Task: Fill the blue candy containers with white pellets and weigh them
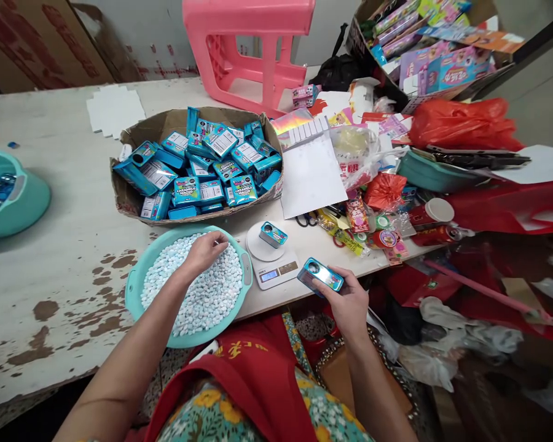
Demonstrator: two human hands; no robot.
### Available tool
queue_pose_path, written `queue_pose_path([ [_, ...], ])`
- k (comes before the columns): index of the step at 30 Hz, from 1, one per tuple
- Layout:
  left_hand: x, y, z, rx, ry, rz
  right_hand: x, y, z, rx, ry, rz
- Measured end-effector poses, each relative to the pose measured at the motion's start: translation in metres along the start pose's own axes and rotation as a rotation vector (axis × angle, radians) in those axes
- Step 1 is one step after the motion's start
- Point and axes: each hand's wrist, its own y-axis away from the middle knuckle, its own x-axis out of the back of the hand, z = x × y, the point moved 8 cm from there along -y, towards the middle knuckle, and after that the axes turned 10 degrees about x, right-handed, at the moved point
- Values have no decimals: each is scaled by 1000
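My left hand [206, 252] is over the turquoise basin, its fingers drawn together at the small pale candies [203, 301]; whatever they pinch is too small to make out. Just right of the basin [247, 270], a white digital scale [283, 281] bears one blue tin [273, 235] on its round plate. In my right hand [348, 298] is another blue tin [321, 275], tilted, with a round opening showing on top, held right of the scale. Behind the basin stands a cardboard box [133, 215] full of blue tins [221, 141].
A second turquoise basin [32, 199] with shiny blue pieces stands at far left. A pink stool [246, 18] lies behind the box. White paper [311, 175], scissors [306, 219], a red bag [465, 123], packets and cans crowd the right side.
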Motion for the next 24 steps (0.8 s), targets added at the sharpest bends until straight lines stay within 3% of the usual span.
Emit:
queue_pose_path([
  [5, -8, 6, -22, 129, -343, -43, -2, 0, -1, 0, 31, 1],
  [8, -11, 13, -36, 143, -328, -96, -4, -1, 0, 2, 36, -8],
  [11, -5, 18, -53, 155, -81, -102, -5, -4, 1, -2, 58, -18],
  [15, 4, 25, -90, 315, 615, -136, -7, -6, 4, -13, 67, -19],
  [17, 5, 27, -101, 420, 837, -133, -9, -7, 6, -14, 42, -27],
  [20, 2, 23, -82, 448, 786, -187, -11, -10, 10, -20, 6, -43],
  [24, -7, -3, 10, 157, 505, -316, -10, -15, 13, -28, 7, -53],
])
